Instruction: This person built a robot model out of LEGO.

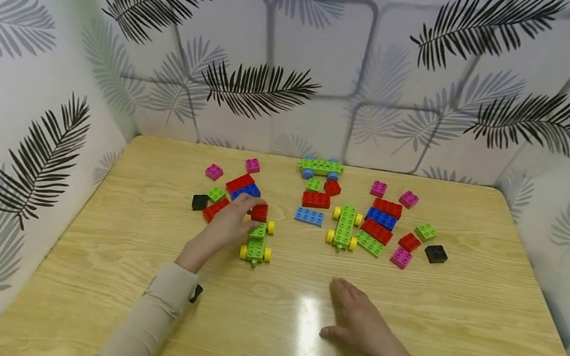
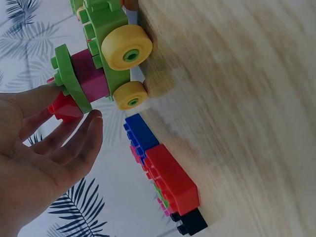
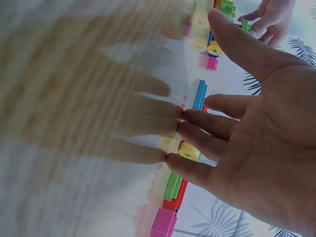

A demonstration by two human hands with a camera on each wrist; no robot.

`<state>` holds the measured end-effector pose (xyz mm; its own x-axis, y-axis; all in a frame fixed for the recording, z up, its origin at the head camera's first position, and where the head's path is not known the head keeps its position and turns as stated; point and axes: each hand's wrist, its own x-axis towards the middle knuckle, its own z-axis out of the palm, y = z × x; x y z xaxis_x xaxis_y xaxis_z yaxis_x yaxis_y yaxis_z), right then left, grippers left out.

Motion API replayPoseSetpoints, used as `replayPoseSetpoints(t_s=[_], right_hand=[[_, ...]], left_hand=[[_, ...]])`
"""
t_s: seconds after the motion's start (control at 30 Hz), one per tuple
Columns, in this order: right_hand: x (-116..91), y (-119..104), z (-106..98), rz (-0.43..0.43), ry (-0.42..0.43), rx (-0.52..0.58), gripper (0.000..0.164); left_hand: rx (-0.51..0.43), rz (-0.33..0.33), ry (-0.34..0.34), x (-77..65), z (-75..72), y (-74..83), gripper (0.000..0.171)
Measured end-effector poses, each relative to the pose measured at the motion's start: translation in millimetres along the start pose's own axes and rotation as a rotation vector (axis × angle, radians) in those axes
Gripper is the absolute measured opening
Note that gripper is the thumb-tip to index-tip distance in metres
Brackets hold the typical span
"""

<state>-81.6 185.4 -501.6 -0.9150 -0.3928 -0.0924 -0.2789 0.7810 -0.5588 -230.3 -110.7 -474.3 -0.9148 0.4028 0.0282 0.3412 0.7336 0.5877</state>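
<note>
My left hand [image 1: 227,222] pinches a small red brick [image 1: 259,212] between thumb and fingers. In the left wrist view that red brick [image 2: 67,107] sits against a green piece [image 2: 70,76] on a magenta brick [image 2: 90,75]. These are stacked on a green car base [image 1: 255,252] with yellow wheels [image 2: 127,47]. My right hand [image 1: 363,327] lies with straight, spread fingers at the front right of the table, holding nothing. Its fingertips touch the tabletop in the right wrist view.
Another green car base with yellow wheels [image 1: 345,227] stands at centre right. Behind it is one with blue wheels [image 1: 321,168]. Loose bricks lie on both sides, among them a light blue brick [image 1: 309,216], a black piece [image 1: 436,254] and a magenta brick [image 1: 400,257].
</note>
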Motion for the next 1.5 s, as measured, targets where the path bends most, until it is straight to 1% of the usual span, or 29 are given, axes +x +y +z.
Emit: replayPoseSetpoints(t_s=[0.17, 0.33, 0.5, 0.57, 0.63, 0.7, 0.8, 0.87, 0.97, 1.07, 1.13, 1.2, 1.3, 1.37, 1.43, 1.5], right_hand=[[-3, 3, 0, -0.018, 0.01, -0.075, 0.087], [-1, 5, -3, -0.004, 0.037, -0.096, 0.085], [9, 11, -12, 0.043, 0.063, -0.103, 0.078], [16, 16, -21, 0.085, 0.067, -0.085, 0.074], [25, 22, -32, 0.124, 0.079, -0.04, 0.071], [34, 30, -43, 0.138, 0.106, 0.014, 0.069], [51, 40, -58, 0.105, 0.155, 0.1, 0.07], [63, 47, -65, 0.07, 0.17, 0.127, 0.073], [80, 53, -71, 0.029, 0.14, 0.146, 0.078], [95, 58, -73, 0.032, 0.071, 0.141, 0.085], [103, 60, -74, 0.043, 0.023, 0.119, 0.089], [110, 62, -76, 0.075, -0.021, 0.109, 0.093], [118, 63, -80, 0.117, -0.065, 0.092, 0.097], [122, 62, -83, 0.135, -0.081, 0.092, 0.099], [125, 62, -84, 0.135, -0.09, 0.081, 0.098], [129, 60, -85, 0.122, -0.094, 0.068, 0.097]], left_hand=[[0.047, 0.008, 0.008, 5.6, -5.5, -8.3, 0.044], [0.061, 0.018, 0.026, 10.6, -12.6, -11.8, 0.044], [0.053, -0.018, 0.009, 12.6, -17.7, -14.2, 0.044], [0.054, -0.025, 0.004, 13.0, -19.2, -15.9, 0.045], [0.053, -0.027, 0.006, 13.5, -19.9, -17.6, 0.045], [0.047, -0.022, 0.016, 14.4, -20.1, -19.3, 0.045], [0.043, -0.012, 0.03, 16.0, -20.1, -21.4, 0.045], [0.043, -0.01, 0.032, 16.6, -19.9, -22.9, 0.045], [0.046, -0.007, 0.028, 16.4, -19.3, -25.3, 0.046], [0.052, 0.006, 0.035, 12.9, -17.7, -29.0, 0.047], [0.076, 0.05, 0.067, 10.1, -15.8, -31.1, 0.048], [0.101, 0.116, 0.131, 6.2, -14.6, -30.3, 0.047], [0.116, 0.238, 0.275, -0.1, -13.9, -22.6, 0.043], [0.102, 0.297, 0.361, -5.3, -14.1, -13.1, 0.04], [0.078, 0.331, 0.425, -10.5, -14.0, -2.7, 0.037], [0.067, 0.337, 0.459, -16.0, -12.6, 6.4, 0.036]])
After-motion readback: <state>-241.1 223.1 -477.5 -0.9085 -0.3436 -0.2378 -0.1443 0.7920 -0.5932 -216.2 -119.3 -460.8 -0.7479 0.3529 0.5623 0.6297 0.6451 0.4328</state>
